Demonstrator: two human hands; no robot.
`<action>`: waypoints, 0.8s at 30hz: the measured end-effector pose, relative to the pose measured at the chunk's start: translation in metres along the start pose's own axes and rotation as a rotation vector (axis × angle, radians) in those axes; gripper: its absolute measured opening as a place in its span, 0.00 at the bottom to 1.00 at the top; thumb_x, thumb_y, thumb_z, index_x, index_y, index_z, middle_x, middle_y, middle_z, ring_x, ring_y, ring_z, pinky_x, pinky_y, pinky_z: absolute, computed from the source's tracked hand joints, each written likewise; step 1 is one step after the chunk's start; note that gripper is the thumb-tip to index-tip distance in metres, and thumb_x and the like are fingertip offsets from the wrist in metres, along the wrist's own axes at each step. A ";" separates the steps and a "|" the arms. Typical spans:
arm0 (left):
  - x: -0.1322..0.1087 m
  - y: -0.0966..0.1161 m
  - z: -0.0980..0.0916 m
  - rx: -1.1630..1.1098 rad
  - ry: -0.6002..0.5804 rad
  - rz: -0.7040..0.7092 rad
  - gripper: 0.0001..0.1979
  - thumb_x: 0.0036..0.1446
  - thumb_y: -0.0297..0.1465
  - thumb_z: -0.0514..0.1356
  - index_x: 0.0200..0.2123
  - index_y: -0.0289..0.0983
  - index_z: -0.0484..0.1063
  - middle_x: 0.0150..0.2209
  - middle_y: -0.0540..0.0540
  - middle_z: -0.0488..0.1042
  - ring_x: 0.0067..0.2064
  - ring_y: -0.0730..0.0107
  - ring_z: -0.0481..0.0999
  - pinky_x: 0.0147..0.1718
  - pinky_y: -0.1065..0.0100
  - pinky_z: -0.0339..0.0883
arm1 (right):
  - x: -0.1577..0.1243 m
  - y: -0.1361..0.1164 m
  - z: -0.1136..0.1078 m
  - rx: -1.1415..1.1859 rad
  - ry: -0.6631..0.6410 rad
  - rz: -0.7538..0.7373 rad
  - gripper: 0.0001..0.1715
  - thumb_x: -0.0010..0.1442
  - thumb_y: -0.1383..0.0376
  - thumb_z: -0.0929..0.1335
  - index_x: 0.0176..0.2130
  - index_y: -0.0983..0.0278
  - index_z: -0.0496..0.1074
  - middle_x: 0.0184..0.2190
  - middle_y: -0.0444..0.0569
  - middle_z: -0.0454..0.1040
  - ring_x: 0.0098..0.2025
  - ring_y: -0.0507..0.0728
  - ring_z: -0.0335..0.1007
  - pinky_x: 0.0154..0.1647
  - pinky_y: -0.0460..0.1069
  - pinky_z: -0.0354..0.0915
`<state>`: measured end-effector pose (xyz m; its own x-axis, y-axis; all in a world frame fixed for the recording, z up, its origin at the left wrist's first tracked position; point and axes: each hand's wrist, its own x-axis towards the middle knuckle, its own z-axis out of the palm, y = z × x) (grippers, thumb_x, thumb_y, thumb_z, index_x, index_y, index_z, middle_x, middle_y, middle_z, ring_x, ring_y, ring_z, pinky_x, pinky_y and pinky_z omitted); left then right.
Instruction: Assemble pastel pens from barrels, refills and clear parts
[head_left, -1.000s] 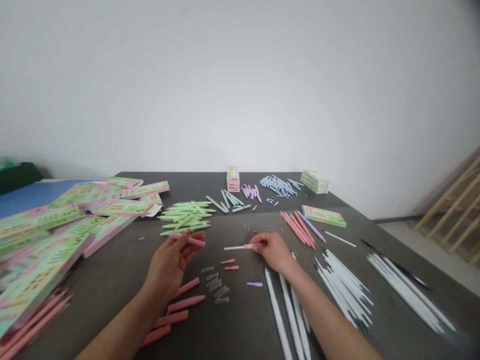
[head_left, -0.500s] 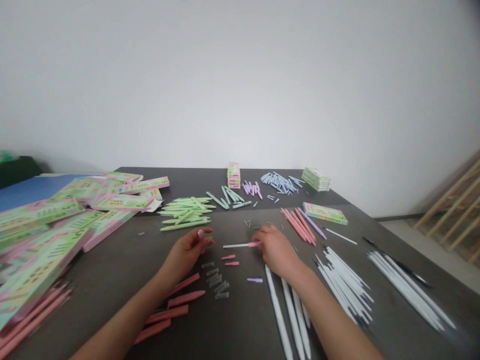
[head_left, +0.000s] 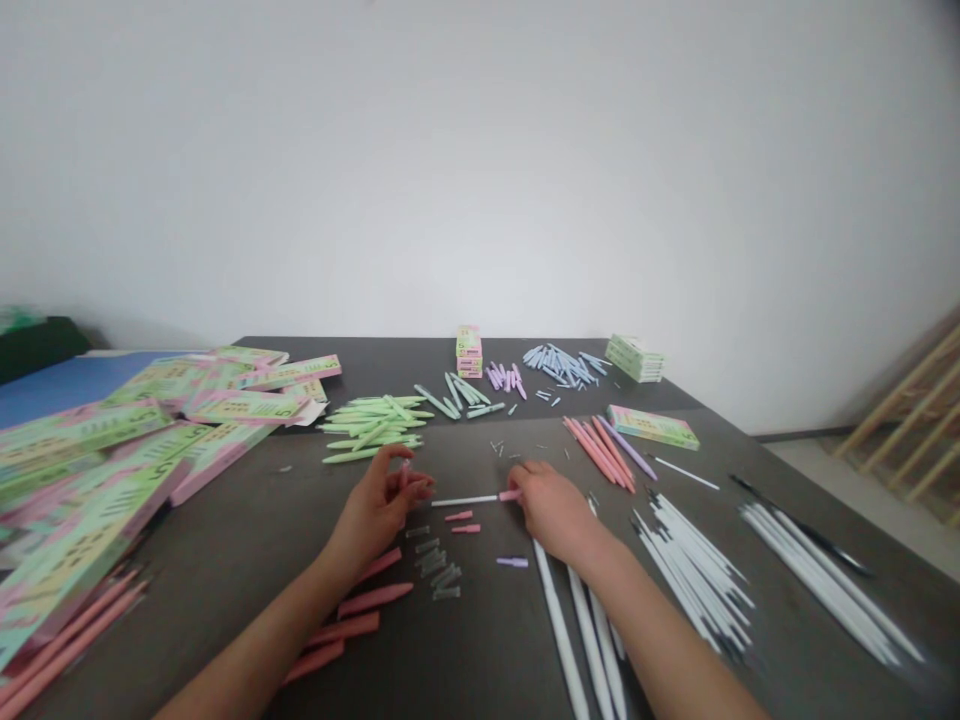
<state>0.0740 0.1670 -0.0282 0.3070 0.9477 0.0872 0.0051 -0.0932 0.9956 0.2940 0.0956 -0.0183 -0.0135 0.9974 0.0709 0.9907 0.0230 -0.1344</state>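
My left hand [head_left: 379, 510] is pinched around a pink pen barrel [head_left: 406, 472], seen end-on between the fingertips. My right hand [head_left: 551, 510] grips a white refill with a pink tip piece [head_left: 469, 499], its thin end pointing left at the barrel's mouth. Between the hands lie two small pink tips [head_left: 461, 522], a row of small grey springs [head_left: 435, 570] and one purple tip [head_left: 512, 562]. Several pink barrels [head_left: 360, 610] lie by my left wrist.
Flat pink-and-green boxes [head_left: 112, 470] cover the table's left side. Green barrels [head_left: 371, 428], teal, purple and blue parts lie further back. White refills [head_left: 697, 570] spread to the right, with finished pink pens [head_left: 600, 450] and a box [head_left: 651, 426] behind them. Wooden slats [head_left: 915, 420] stand at far right.
My left hand turned the pink barrel from lying across the fingers to end-on toward the refill. My right hand moved the refill left, closing the gap to the barrel.
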 end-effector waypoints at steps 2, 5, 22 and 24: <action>0.000 -0.003 0.000 0.002 0.014 0.044 0.18 0.45 0.33 0.65 0.39 0.42 0.62 0.32 0.45 0.79 0.32 0.63 0.79 0.19 0.77 0.62 | 0.000 -0.001 0.002 -0.007 -0.007 0.002 0.13 0.54 0.77 0.61 0.36 0.65 0.69 0.37 0.52 0.70 0.41 0.57 0.64 0.37 0.48 0.55; 0.000 -0.003 -0.001 0.034 0.027 0.079 0.16 0.47 0.35 0.64 0.38 0.42 0.62 0.34 0.44 0.79 0.32 0.63 0.79 0.19 0.77 0.62 | 0.000 0.000 0.004 -0.016 -0.010 0.005 0.12 0.54 0.76 0.61 0.36 0.65 0.69 0.37 0.52 0.70 0.41 0.58 0.65 0.36 0.48 0.55; 0.004 0.003 0.000 -0.043 0.061 0.108 0.21 0.51 0.41 0.60 0.46 0.43 0.57 0.39 0.44 0.78 0.33 0.64 0.79 0.26 0.71 0.68 | -0.001 -0.001 0.000 -0.037 -0.009 0.009 0.09 0.58 0.71 0.61 0.37 0.65 0.69 0.38 0.52 0.71 0.42 0.58 0.66 0.37 0.48 0.57; 0.005 0.005 -0.001 -0.093 0.080 0.108 0.21 0.51 0.40 0.61 0.45 0.43 0.57 0.40 0.45 0.78 0.34 0.64 0.79 0.32 0.67 0.70 | -0.001 0.000 -0.002 -0.041 -0.009 0.014 0.09 0.58 0.71 0.61 0.37 0.65 0.69 0.38 0.53 0.71 0.41 0.58 0.66 0.38 0.48 0.57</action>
<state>0.0743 0.1715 -0.0225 0.2243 0.9554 0.1921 -0.1126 -0.1704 0.9789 0.2943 0.0946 -0.0163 -0.0009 0.9981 0.0608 0.9955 0.0067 -0.0950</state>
